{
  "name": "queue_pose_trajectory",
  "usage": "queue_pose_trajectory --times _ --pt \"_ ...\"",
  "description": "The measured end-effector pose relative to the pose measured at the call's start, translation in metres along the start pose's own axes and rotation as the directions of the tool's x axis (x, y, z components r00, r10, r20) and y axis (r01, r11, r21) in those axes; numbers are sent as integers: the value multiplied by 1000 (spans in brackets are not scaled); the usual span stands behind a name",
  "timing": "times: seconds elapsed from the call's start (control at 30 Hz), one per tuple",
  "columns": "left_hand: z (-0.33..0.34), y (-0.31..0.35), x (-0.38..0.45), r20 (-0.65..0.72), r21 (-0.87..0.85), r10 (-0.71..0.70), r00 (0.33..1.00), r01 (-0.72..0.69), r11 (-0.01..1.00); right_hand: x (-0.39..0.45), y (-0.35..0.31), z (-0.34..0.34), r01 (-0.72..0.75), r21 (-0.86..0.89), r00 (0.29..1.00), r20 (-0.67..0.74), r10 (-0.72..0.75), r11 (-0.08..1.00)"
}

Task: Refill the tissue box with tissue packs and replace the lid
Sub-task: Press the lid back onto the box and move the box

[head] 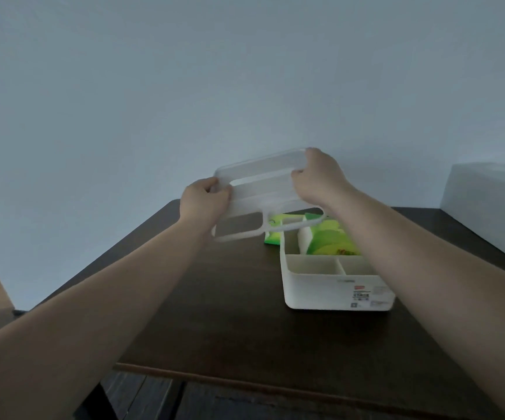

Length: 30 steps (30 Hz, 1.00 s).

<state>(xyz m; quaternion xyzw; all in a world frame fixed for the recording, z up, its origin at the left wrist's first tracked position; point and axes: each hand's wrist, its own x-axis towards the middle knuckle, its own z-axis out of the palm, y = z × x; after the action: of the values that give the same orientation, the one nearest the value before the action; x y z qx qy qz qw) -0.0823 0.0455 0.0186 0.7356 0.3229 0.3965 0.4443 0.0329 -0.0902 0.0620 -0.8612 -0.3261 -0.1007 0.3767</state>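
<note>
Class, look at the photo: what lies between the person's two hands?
In the head view, the translucent white lid spans between the left hand and right hand, each gripping one end.

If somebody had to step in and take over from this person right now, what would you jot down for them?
Left hand: gripping the left end of the lid.
Right hand: gripping the lid's right end; lid is held in the air, tilted, behind and left of the tissue box.
Box: open on the dark table, green tissue packs in its rear compartment; front compartments look empty.
One more green pack lies on the table behind the box, partly hidden by the lid.
Left: possibly load that pack, then seat the lid.
</note>
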Motion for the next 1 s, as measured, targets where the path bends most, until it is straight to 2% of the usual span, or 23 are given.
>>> queue_pose_trajectory --times 0.23,0.37,0.47,0.67,0.87,1.0 --pt "53 31 -20 123 -25 -19 992 22 999 -4 62 -37 -178 2 984 8 178 984" --pt "81 30 -37 200 42 -65 978 57 997 -13 97 -43 -248 -10 968 44 248 969" --pt "95 25 -48 259 17 -166 951 168 986 -22 119 -41 -316 26 945 97 312 949" --pt "105 13 -53 269 2 -255 929 264 964 -28 137 -32 -305 -54 949 71 308 951" --pt "106 18 -64 210 -10 -235 949 242 970 -33 147 -27 -344 -48 937 50 346 938" --pt "110 18 -71 268 23 -164 949 164 986 -33 156 -24 -354 40 934 60 351 935"
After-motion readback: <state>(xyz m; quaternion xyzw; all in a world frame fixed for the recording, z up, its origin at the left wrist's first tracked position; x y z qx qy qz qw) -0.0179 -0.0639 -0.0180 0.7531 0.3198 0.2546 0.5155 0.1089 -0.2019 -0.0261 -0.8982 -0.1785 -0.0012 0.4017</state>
